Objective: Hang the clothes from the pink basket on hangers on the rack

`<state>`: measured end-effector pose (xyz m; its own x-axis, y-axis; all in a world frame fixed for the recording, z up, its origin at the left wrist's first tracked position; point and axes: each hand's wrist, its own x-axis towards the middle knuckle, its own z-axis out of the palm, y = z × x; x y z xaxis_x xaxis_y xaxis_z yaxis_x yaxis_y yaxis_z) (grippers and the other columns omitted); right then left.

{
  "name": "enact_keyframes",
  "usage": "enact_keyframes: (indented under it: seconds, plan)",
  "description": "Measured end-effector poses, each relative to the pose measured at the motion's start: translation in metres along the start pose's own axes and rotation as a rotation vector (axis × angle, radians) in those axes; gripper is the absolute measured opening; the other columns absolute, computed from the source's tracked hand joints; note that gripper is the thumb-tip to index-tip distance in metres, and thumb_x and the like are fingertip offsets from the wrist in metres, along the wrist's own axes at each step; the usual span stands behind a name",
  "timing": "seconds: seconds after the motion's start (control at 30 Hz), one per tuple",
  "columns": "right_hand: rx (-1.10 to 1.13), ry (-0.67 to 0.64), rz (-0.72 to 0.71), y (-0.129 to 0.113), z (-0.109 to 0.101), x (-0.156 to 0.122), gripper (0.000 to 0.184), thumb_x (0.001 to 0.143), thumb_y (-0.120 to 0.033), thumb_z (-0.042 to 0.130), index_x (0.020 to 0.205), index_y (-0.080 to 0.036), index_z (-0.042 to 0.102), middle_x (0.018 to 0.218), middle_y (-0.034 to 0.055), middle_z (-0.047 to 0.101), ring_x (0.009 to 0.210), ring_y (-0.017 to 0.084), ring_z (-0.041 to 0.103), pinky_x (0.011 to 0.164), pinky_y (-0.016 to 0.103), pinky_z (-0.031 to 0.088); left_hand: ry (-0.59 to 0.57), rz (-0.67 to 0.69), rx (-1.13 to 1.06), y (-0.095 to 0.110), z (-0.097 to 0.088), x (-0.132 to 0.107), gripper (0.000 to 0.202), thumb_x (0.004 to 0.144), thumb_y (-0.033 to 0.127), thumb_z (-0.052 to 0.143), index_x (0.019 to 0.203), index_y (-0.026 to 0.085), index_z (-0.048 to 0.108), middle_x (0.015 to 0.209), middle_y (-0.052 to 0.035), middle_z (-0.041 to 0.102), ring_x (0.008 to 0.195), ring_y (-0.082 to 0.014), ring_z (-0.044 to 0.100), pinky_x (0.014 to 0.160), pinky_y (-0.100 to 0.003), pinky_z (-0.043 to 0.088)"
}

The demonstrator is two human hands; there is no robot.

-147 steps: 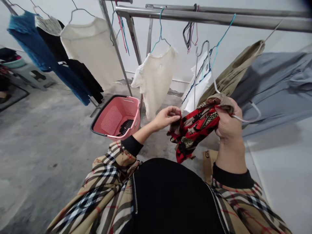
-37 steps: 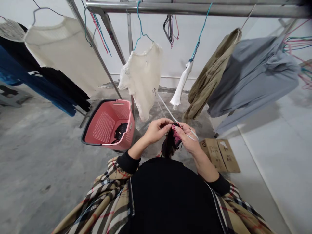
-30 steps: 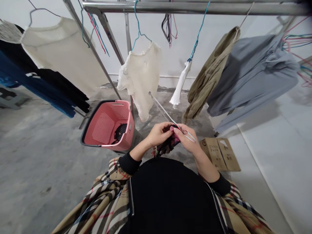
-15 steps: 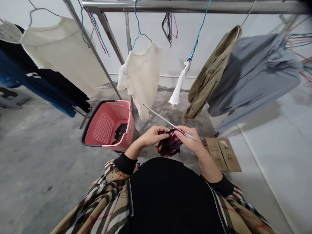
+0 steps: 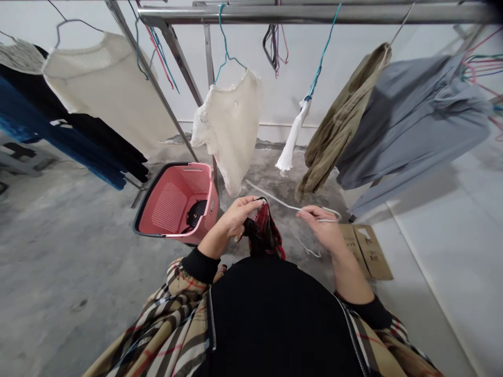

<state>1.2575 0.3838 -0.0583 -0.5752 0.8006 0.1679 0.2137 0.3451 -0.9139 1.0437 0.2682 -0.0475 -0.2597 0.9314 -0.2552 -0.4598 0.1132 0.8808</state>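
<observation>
From the head camera, the left hand (image 5: 232, 218) is curled closed, fingers gathered at the top of a red-and-black patterned garment (image 5: 262, 233). The cloth hangs in a narrow bunch from that grip, down and to the right of the hand, just above the person's black front. A small dark strap or loop shows at its top edge, too small to tell more.

The right hand (image 5: 322, 228) is apart from the left, to its right, with thumb and fingertips pinched on a thin white hanger (image 5: 288, 202). The hanger's wire runs from that pinch across above the garment toward the left hand, and another length curves down below the right hand. Whether it touches the cloth cannot be told.

Left of the left hand, and near it, sits a pink basket (image 5: 173, 207) on the concrete floor (image 5: 66, 293), with a black item (image 5: 196, 212) inside. Right of the right hand lies flattened cardboard (image 5: 367, 252). Ahead of both hands, a steel rail (image 5: 314, 14) carries hangers with a cream top (image 5: 228, 125), a pleated white piece (image 5: 293, 141), an olive garment (image 5: 338, 125) and a grey garment (image 5: 412, 116). Plaid sleeves (image 5: 165, 319) cover both upper arms.
</observation>
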Motion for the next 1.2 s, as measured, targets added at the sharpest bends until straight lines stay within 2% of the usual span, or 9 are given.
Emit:
enact_keyframes:
  seconds: [0.1, 0.27, 0.43, 0.57, 0.77, 0.87, 1.0, 1.13, 1.2]
  plan:
    - [0.118, 0.084, 0.076, 0.018, -0.031, -0.018, 0.03, 0.082, -0.046, 0.064, 0.082, -0.018, 0.072, 0.055, -0.0009, 0.055, 0.053, 0.01, 0.048, 0.051, 0.022, 0.038, 0.105, 0.018, -0.057, 0.0, -0.01, 0.003, 0.026, 0.067, 0.031, 0.079, 0.082, 0.012, 0.069, 0.072, -0.0001, 0.066, 0.062, -0.0083, 0.056, 0.063, -0.021, 0.043]
    - [0.062, -0.091, 0.21, 0.035, -0.067, -0.044, 0.038, 0.079, -0.052, 0.064, 0.082, -0.016, 0.077, 0.045, -0.0018, 0.045, 0.044, 0.009, 0.039, 0.042, 0.021, 0.029, 0.188, 0.11, 0.009, 0.001, -0.021, 0.007, 0.032, 0.067, 0.034, 0.079, 0.092, 0.014, 0.072, 0.086, -0.0024, 0.07, 0.074, -0.011, 0.06, 0.07, -0.022, 0.044]
    - [-0.107, -0.218, 0.15, 0.025, -0.04, -0.034, 0.034, 0.08, -0.05, 0.063, 0.076, -0.019, 0.077, 0.061, 0.0029, 0.064, 0.055, 0.013, 0.054, 0.049, 0.023, 0.041, 0.056, 0.154, 0.343, 0.003, -0.015, 0.009, 0.03, 0.078, 0.041, 0.068, 0.093, 0.016, 0.071, 0.074, 0.0001, 0.066, 0.063, -0.0107, 0.056, 0.062, -0.023, 0.043]
    - [-0.065, -0.207, 0.015, 0.015, -0.005, -0.013, 0.04, 0.082, -0.055, 0.058, 0.078, -0.019, 0.075, 0.063, 0.0026, 0.066, 0.063, 0.017, 0.059, 0.054, 0.024, 0.046, -0.079, 0.224, 0.952, 0.005, -0.001, 0.008, 0.026, 0.089, 0.035, 0.055, 0.1, 0.018, 0.071, 0.072, -0.0016, 0.065, 0.062, -0.0136, 0.057, 0.06, -0.024, 0.042]
    - [-0.016, -0.051, -0.083, 0.0, 0.01, 0.005, 0.04, 0.08, -0.055, 0.06, 0.073, -0.018, 0.073, 0.061, 0.0005, 0.063, 0.059, 0.015, 0.056, 0.051, 0.025, 0.043, 0.026, 0.636, 1.822, 0.019, 0.011, 0.006, 0.027, 0.093, 0.028, 0.05, 0.11, 0.024, 0.071, 0.093, -0.0098, 0.064, 0.089, -0.0224, 0.057, 0.078, -0.034, 0.046]
    - [0.004, 0.017, -0.078, -0.002, 0.007, 0.013, 0.039, 0.079, -0.054, 0.063, 0.068, -0.018, 0.072, 0.06, 0.0008, 0.062, 0.053, 0.012, 0.051, 0.048, 0.024, 0.04, -0.016, 0.766, 1.878, 0.03, 0.008, 0.007, 0.025, 0.093, 0.031, 0.052, 0.108, 0.026, 0.071, 0.096, -0.0087, 0.062, 0.089, -0.0211, 0.055, 0.078, -0.034, 0.045]
    - [-0.012, 0.14, -0.121, 0.007, 0.004, 0.024, 0.034, 0.078, -0.051, 0.067, 0.078, -0.017, 0.071, 0.069, 0.0033, 0.064, 0.063, 0.014, 0.056, 0.061, 0.027, 0.048, -0.096, 0.694, 1.812, 0.036, 0.005, 0.009, 0.027, 0.094, 0.032, 0.051, 0.114, 0.03, 0.069, 0.087, -0.0038, 0.061, 0.073, -0.0145, 0.056, 0.059, -0.025, 0.039]
    - [-0.173, 0.506, -0.214, 0.019, 0.009, 0.015, 0.039, 0.081, -0.046, 0.064, 0.108, -0.017, 0.063, 0.106, 0.0116, 0.06, 0.098, 0.022, 0.057, 0.089, 0.038, 0.048, 0.093, 0.645, 1.812, 0.038, 0.012, 0.005, 0.028, 0.093, 0.029, 0.051, 0.114, 0.033, 0.069, 0.093, -0.0041, 0.063, 0.065, -0.0131, 0.054, 0.05, -0.026, 0.029]
    - [-0.187, 0.582, -0.208, 0.026, 0.02, -0.002, 0.031, 0.084, -0.042, 0.06, 0.104, -0.018, 0.06, 0.102, 0.0111, 0.059, 0.096, 0.021, 0.056, 0.088, 0.038, 0.047, 0.173, 0.646, 1.808, 0.041, 0.018, 0.0, 0.029, 0.092, 0.027, 0.052, 0.115, 0.033, 0.068, 0.094, -0.0041, 0.063, 0.065, -0.0128, 0.054, 0.049, -0.026, 0.027]
